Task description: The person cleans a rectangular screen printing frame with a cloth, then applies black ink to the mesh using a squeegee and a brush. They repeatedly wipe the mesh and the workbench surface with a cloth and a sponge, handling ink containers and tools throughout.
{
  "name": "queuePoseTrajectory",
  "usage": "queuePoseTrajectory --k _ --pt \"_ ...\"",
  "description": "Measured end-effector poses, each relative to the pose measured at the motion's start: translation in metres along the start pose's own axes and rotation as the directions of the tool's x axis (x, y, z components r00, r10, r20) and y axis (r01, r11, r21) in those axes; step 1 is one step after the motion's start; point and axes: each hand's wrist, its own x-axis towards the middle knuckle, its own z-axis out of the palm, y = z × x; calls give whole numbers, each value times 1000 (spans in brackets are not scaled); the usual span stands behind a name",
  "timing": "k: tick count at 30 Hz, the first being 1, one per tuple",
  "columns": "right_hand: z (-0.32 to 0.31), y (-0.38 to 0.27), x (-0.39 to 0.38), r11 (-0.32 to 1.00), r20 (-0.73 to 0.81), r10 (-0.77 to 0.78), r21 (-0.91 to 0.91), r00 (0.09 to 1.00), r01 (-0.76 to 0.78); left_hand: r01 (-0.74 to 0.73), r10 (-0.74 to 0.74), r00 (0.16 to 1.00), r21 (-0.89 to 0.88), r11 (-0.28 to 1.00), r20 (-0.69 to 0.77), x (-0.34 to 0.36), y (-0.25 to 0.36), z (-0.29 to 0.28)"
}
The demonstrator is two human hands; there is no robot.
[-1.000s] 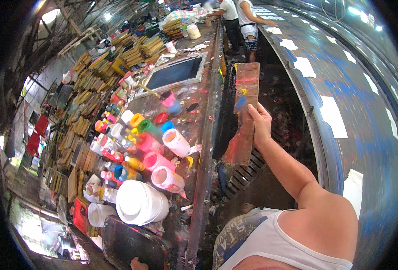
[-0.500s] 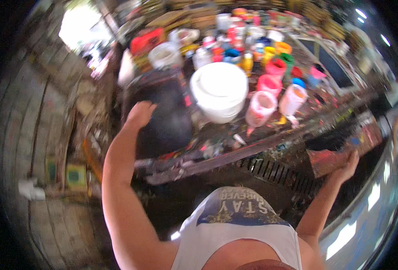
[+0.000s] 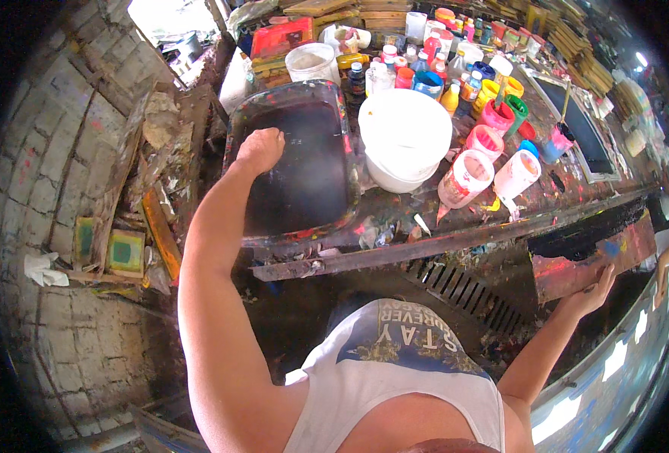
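Note:
My left hand (image 3: 260, 149) has its fingers curled over a dark tray (image 3: 336, 106) of blackish liquid, at the left end of the paint-stained workbench; what they grip, if anything, is hidden. At lower right, my right hand (image 3: 591, 291) grips a wooden board (image 3: 565, 268) smeared with red, yellow and blue, with thick black ink along its upper edge. Right of the tray stand a white bucket (image 3: 404, 132) and several plastic jars (image 3: 464, 177) of pink, yellow, green and blue paint, some with sticks in them.
Wooden frames (image 3: 576, 53) are stacked behind the paints. A framed screen (image 3: 580, 136) lies on the bench's right. A block wall (image 3: 55, 151) runs along the left. A long printing table (image 3: 614, 377) is at lower right, and another person's arm (image 3: 665, 268) shows at the right edge.
My view has swung left from along the aisle to facing the bench. My left hand has come into fuller view over the tray; my right hand still holds the board, now lower right in view.

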Motion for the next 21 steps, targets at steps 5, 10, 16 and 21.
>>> queuePoseTrajectory --k 5,10,16,21 --pt "10 -5 0 935 120 -303 -155 945 319 146 -163 983 -177 973 -84 4 -6 -6" --pt "54 -56 -12 834 275 91 504 957 -224 304 -347 919 -898 317 188 8 -19 -15" --pt "119 -114 -43 744 525 -62 591 849 -311 60 -414 910 -975 214 -35 12 -8 -28" --pt "165 -148 -69 772 688 -147 529 711 -352 -102 -492 853 -980 173 -175 15 49 -64"
